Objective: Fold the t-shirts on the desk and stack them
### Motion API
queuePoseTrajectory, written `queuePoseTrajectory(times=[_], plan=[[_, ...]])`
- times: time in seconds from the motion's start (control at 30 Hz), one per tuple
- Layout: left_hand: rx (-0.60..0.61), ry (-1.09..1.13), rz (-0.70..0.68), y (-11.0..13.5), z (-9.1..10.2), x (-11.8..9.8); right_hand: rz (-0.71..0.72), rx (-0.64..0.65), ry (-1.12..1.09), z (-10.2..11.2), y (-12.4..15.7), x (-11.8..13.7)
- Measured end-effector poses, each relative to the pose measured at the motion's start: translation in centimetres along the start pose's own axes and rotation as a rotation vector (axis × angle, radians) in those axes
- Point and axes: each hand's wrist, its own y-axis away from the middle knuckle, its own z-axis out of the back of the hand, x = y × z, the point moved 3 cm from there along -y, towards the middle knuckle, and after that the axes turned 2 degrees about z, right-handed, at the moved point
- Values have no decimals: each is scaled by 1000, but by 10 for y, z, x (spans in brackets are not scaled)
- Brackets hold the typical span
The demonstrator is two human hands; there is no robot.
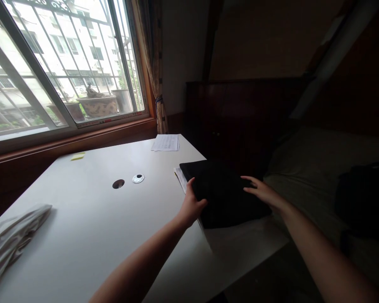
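Note:
A flat black item [225, 195], looking like a folded garment or soft sleeve, lies on top of papers [180, 179] at the right side of the white table. My left hand [192, 206] is at its left edge, thumb over the top and a finger along the side. On the opposite edge rests my right hand [261, 192], with its thumb and a finger reaching over the black surface. The undersides of both hands, and whatever other fingers are there, are hidden or lost in the dark.
The white table [139, 223] carries printed sheets [166, 142], a yellow note [78, 156], a round cable hole [118, 184] with its cover [138, 179] beside it, and a crumpled grey cloth [15, 244]. A barred window [82, 63] is behind. A dark bed-like surface [303, 164] lies right.

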Motion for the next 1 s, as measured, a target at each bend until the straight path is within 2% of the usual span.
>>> queuePoseTrajectory(times=[0.17, 0.27, 0.37, 0.5, 0.63, 0.73, 0.83, 1.0], plan=[[32, 219, 115, 31, -7, -12, -30, 32, -83, 10, 8, -10], [123, 211, 178, 47, -9, -6, -65, 108, -135, 10, 15, -16], [158, 184, 236, 46, -1, 4, -146, 173, -152, 8, 19, -20], [36, 142, 231, 11, 26, 7, -207, 204, -169, 6, 5, -20], [-66, 93, 216, -39, 50, 7, -173, 194, -149, -2, -26, -13], [-124, 18, 181, -66, 58, 10, -143, 153, -145, -12, -48, -2], [-190, -86, 95, -80, 61, 13, -80, 69, -122, -15, -65, 10], [-304, -160, -83, -88, 63, 9, 91, -36, -24, -13, -86, 26]])
